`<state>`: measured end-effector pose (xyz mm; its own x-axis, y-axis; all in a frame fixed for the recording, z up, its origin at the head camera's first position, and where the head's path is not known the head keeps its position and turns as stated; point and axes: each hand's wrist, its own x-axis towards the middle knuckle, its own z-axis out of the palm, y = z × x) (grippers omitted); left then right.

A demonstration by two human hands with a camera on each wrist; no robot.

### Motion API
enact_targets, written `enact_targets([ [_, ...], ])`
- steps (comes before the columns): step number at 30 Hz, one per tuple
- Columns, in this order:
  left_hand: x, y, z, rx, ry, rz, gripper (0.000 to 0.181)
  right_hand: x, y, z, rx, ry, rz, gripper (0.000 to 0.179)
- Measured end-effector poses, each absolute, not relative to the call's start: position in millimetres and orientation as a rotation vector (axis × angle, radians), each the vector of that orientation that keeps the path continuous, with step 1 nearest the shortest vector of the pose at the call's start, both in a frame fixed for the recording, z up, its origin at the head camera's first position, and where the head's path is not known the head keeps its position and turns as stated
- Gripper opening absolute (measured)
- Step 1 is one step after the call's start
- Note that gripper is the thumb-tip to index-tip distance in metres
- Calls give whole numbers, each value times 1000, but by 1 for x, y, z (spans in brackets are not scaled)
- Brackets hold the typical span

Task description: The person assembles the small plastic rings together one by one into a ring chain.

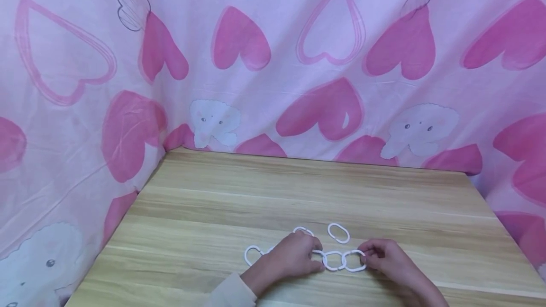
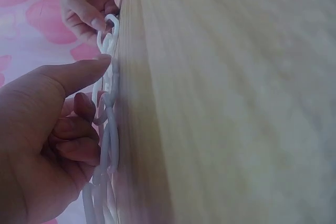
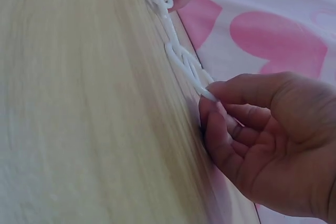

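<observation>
A chain of white oval plastic links [image 1: 334, 260] lies along the front part of the wooden table. At its right end, my right hand [image 1: 390, 259] pinches the last link [image 3: 191, 74] between thumb and fingertips. My left hand [image 1: 294, 255] is over the chain further left, its thumb and curled fingers at a link [image 2: 114, 80], hiding part of the row. Past that wrist, another link [image 1: 252, 255] shows at the left. Beyond the left fingertips, a link [image 1: 303, 230] peeks out partly covered. One loose link [image 1: 339, 233] lies apart, behind the chain.
The wood-grain table [image 1: 273, 188] reaches back to a pink curtain [image 1: 256, 84] printed with hearts, which hangs along the back and both sides.
</observation>
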<state>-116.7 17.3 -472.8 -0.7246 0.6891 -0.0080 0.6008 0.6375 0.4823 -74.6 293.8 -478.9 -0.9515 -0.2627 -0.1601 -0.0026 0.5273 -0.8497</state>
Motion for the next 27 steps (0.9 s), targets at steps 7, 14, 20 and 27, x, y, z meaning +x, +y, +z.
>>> enact_targets([
  [7,-124,12,-465,990,2521,916,29,-69,295,-478,-12,2307,-1547,29],
  [14,-153,-3,-451,860,2659,902,18,-67,297,-483,-28,2251,-1642,32],
  [20,-168,-7,-454,769,2688,810,11,-66,300,-485,15,2212,-1681,34],
  [27,-162,-6,-452,590,2710,656,41,-67,298,-487,44,2201,-1698,34],
])
